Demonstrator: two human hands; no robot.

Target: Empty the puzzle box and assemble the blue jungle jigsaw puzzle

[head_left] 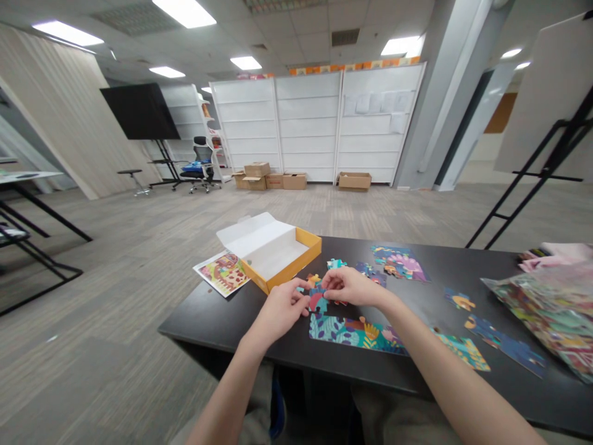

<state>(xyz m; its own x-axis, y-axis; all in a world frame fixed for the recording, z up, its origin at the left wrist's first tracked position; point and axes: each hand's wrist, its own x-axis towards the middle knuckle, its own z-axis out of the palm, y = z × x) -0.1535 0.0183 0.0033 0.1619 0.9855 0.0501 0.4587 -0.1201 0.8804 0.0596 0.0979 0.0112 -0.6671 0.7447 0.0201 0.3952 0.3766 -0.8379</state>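
Observation:
A red and teal puzzle piece (317, 303) lies between my two hands, just above the joined puzzle strip (343, 330) with leaves and a yellow flower. My left hand (288, 304) has its thumb and fingers closed at the piece's left edge. From the right, my right hand (351, 286) pinches at its upper right edge, the fingertips partly hiding it. An orange piece (314, 279) sits just behind them, and a teal piece (336, 264) is farther back. My right forearm covers part of the strip's right end.
An opened yellow box (308, 244) stands at the table's back left, beside a picture sheet (225, 272). Joined sections (403, 262), (504, 343) of puzzle lie behind and right of my right arm. A plastic bag (551, 303) fills the right side of the black table (222, 321).

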